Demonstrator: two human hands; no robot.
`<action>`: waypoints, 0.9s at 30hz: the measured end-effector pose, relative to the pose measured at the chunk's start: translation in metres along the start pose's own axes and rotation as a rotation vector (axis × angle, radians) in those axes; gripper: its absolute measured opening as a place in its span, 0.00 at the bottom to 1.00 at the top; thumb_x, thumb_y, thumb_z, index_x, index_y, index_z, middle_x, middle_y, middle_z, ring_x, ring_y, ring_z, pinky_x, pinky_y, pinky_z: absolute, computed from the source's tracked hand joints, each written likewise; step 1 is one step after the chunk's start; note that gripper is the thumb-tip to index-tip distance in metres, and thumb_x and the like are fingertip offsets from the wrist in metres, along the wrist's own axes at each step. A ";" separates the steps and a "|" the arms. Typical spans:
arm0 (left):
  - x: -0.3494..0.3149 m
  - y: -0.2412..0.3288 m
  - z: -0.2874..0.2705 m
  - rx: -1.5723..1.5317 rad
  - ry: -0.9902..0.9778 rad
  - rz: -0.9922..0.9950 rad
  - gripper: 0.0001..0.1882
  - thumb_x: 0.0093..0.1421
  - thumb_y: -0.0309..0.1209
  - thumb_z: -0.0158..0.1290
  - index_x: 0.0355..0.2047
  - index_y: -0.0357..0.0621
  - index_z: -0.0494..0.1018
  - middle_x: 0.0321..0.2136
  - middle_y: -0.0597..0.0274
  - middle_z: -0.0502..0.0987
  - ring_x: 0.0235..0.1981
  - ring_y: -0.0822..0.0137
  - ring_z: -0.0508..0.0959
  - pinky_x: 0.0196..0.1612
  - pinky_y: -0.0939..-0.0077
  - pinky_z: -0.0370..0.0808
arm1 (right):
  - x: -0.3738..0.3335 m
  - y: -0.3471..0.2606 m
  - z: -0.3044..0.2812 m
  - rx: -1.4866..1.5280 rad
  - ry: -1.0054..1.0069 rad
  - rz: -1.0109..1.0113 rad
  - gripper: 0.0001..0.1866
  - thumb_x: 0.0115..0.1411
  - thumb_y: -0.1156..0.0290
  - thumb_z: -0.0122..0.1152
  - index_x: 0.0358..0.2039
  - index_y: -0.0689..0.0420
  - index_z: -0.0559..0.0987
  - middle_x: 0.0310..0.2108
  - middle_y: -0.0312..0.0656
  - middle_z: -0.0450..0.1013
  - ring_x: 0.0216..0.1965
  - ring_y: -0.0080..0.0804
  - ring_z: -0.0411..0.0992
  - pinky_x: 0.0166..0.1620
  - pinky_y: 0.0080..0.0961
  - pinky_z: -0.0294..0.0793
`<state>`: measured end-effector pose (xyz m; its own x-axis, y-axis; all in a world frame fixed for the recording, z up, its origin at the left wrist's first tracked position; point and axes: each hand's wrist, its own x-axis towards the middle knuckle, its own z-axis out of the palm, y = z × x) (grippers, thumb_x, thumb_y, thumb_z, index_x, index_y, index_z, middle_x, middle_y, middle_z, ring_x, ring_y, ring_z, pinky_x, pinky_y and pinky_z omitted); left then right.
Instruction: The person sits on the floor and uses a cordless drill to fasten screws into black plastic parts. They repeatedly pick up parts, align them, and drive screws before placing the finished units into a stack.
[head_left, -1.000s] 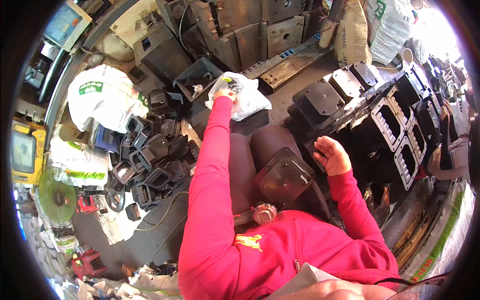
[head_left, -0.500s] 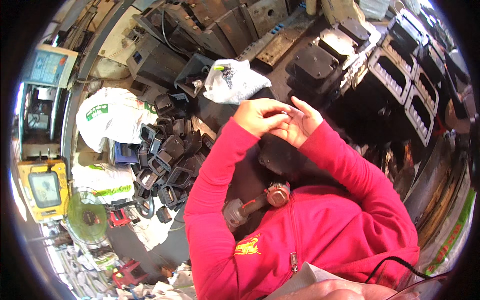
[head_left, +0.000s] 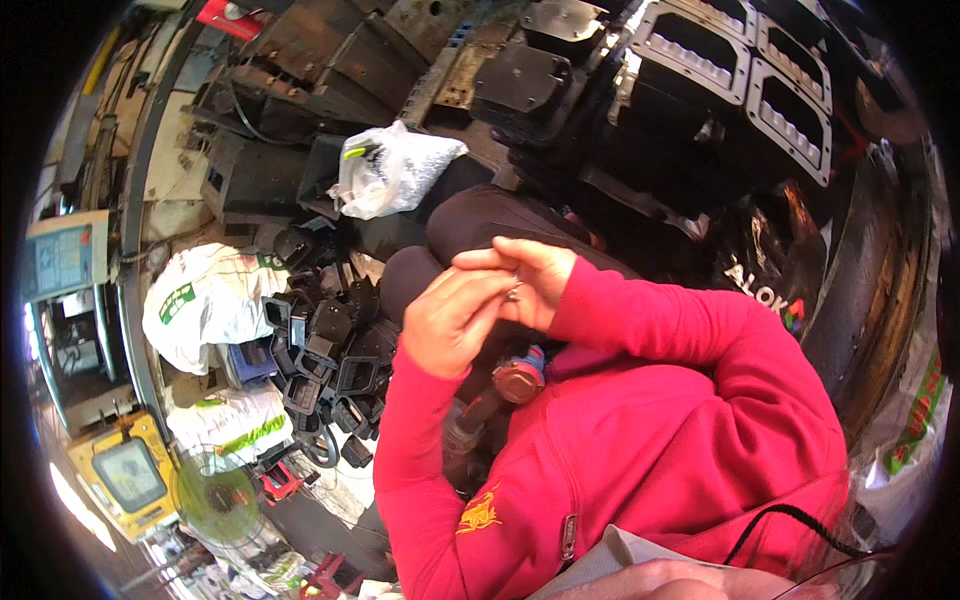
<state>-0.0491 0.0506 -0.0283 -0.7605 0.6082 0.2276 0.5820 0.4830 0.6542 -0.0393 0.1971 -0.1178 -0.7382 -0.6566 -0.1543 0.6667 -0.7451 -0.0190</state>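
My left hand (head_left: 450,315) and my right hand (head_left: 538,282) meet in front of my chest. The right one is cupped, with small shiny metal pieces (head_left: 513,288) at its palm, too small to name. Fingers of my left hand are bent together over that palm; whatever they pinch is hidden. Below my hands, a tool-like object with a round end (head_left: 520,378) lies against my body, its kind unclear. Beyond my hands stands a white plastic bag (head_left: 385,180) holding small grey pieces, with something yellow-green at its top.
Black hollow housings (head_left: 335,350) are heaped at left, beside white sacks (head_left: 215,300). A green fan (head_left: 220,500) and a yellow-framed machine (head_left: 130,475) stand farther left. Large black boxes with metal frames (head_left: 790,120) fill the far right. A dark block (head_left: 520,85) lies beyond the bag.
The view has swung, so the surroundings sit differently. My hands are lower and closer to my body, my left fingers now more over the right palm. My knees show more.
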 end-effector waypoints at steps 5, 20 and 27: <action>-0.006 0.013 0.001 0.124 0.003 -0.070 0.13 0.48 0.16 0.58 0.36 0.39 0.78 0.31 0.58 0.79 0.33 0.64 0.78 0.38 0.75 0.73 | -0.008 0.002 0.021 0.041 0.089 0.041 0.24 0.66 0.58 0.45 0.52 0.65 0.70 0.49 0.47 0.71 0.50 0.35 0.71 0.55 0.33 0.70; -0.041 0.028 -0.016 0.004 0.050 -0.146 0.24 0.45 0.13 0.59 0.45 0.38 0.73 0.31 0.56 0.79 0.34 0.66 0.78 0.37 0.77 0.74 | -0.034 0.000 0.016 -0.448 0.063 0.437 0.14 0.56 0.62 0.65 0.35 0.60 0.80 0.31 0.39 0.77 0.28 0.23 0.76 0.29 0.20 0.79; -0.075 0.031 -0.015 -0.056 0.072 -0.417 0.25 0.48 0.17 0.54 0.50 0.34 0.70 0.47 0.50 0.75 0.45 0.60 0.75 0.42 0.71 0.72 | -0.044 -0.006 0.018 -0.556 0.024 0.432 0.13 0.56 0.65 0.64 0.38 0.60 0.80 0.31 0.39 0.77 0.27 0.20 0.75 0.24 0.16 0.76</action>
<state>0.0212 0.0102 -0.0142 -0.9467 0.3218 -0.0160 0.2058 0.6422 0.7384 -0.0128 0.2284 -0.0929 -0.3973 -0.8730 -0.2830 0.8580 -0.2439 -0.4521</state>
